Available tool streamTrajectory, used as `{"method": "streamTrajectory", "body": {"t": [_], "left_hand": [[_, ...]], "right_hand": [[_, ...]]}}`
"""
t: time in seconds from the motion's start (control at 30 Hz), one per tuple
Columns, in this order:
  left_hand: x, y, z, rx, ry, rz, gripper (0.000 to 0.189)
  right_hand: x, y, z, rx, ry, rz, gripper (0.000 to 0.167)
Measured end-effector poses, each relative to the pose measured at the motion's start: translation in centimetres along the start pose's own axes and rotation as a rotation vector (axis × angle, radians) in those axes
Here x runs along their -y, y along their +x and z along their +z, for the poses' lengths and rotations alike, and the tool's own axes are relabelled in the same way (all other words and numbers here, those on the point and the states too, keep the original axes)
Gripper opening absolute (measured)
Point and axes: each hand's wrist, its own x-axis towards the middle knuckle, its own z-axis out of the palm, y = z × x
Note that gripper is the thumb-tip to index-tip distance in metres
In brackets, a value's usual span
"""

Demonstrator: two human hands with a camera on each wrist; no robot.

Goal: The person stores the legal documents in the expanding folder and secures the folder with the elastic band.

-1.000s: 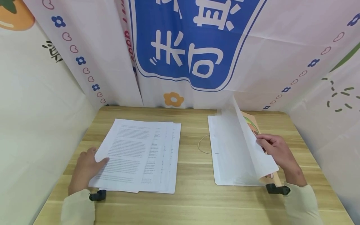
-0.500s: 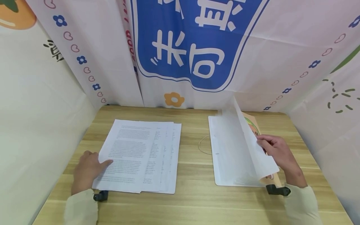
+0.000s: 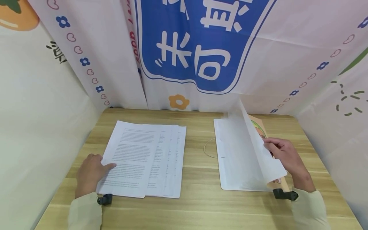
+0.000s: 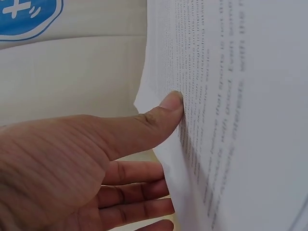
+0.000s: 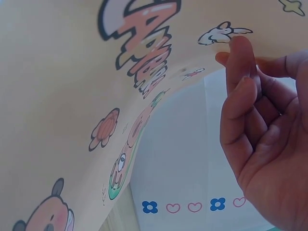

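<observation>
A stack of printed paper sheets (image 3: pixel 130 156) lies on the left of the table, fanned slightly so that their right edges show in steps. My left hand (image 3: pixel 90 172) grips its left edge, thumb (image 4: pixel 168 106) on the printed face and the other fingers behind the paper. To the right lies an opened folder (image 3: pixel 218 153), white inside, with a cartoon print (image 5: pixel 139 130) on the tan outer side of its cover. My right hand (image 3: pixel 286 156) pinches the edge of that raised, curved cover (image 3: pixel 258 143) between thumb and fingers.
A thin elastic cord (image 3: pixel 207 150) loops out from the folder's left edge onto the wooden table (image 3: pixel 198 207). Printed cloth (image 3: pixel 192 48) hangs behind the table and on both sides. Each wrist wears a small black camera mount (image 3: pixel 104 199).
My left hand has shifted a little to the right, and the top sheet's lower left corner has moved in with it. The right hand keeps the folder cover raised as before.
</observation>
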Motion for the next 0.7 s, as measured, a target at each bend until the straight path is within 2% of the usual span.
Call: {"method": "streamTrajectory", "body": {"t": [0.23, 0.53, 0.7], "left_hand": [[-0.6, 0.4, 0.3, 0.011, -0.102, -0.053, 0.04], [-1.0, 0.4, 0.8, 0.002, -0.157, -0.096, 0.042], [-0.9, 0.5, 1.0, -0.004, -0.177, -0.085, 0.047]], "right_hand": [[-0.1, 0.0, -0.1, -0.012, -0.004, -0.009, 0.037], [-0.2, 0.0, 0.0, -0.008, -0.004, -0.003, 0.037], [-0.2, 0.0, 0.0, -0.012, -0.001, -0.007, 0.037]]}}
